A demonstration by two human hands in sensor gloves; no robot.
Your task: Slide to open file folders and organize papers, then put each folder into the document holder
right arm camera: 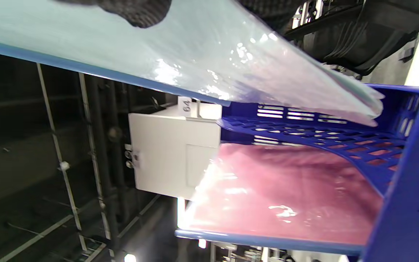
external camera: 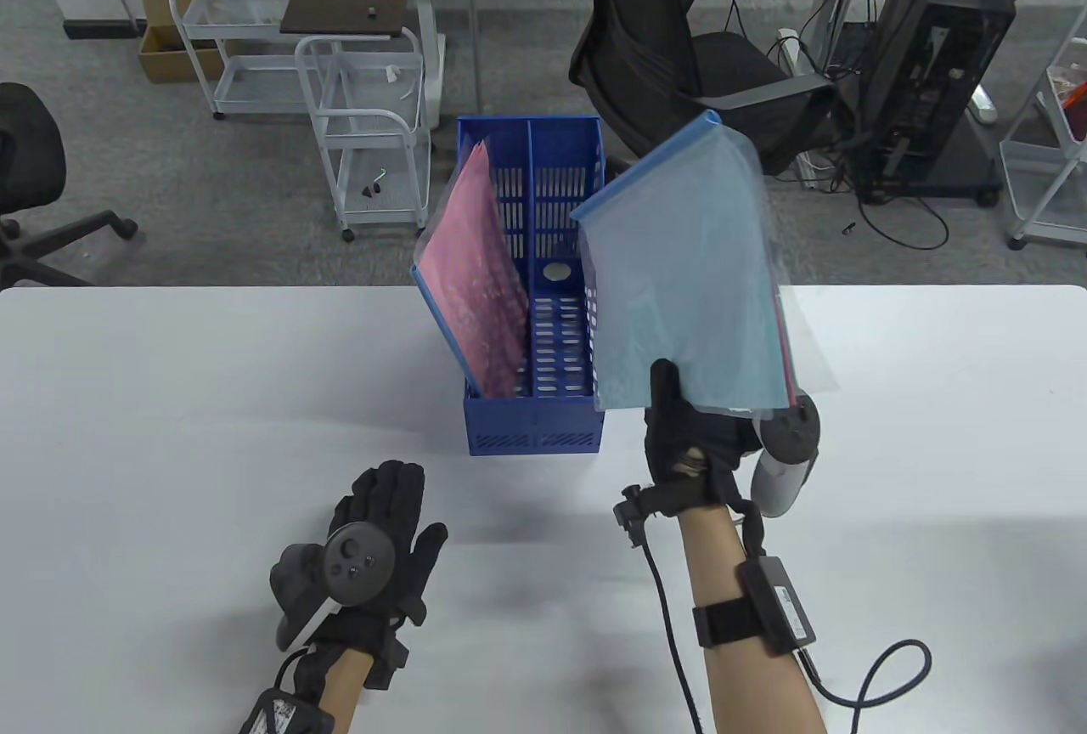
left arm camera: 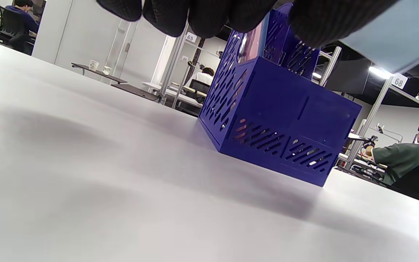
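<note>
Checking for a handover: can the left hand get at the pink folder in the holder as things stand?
Probably yes. The left hand rests open on the table, the pink folder sticks out of the holder's left slot, and the blue folder is off right.

Gloved fingers (left arm camera: 209, 14) of the left hand (left arm camera: 304, 18) hang in from the top edge above the white table (left arm camera: 122, 189). The blue document holder (left arm camera: 278, 120) (perforated walls) stands on it; a pale blue folder (left arm camera: 395, 32) crosses the upper right corner.
</note>
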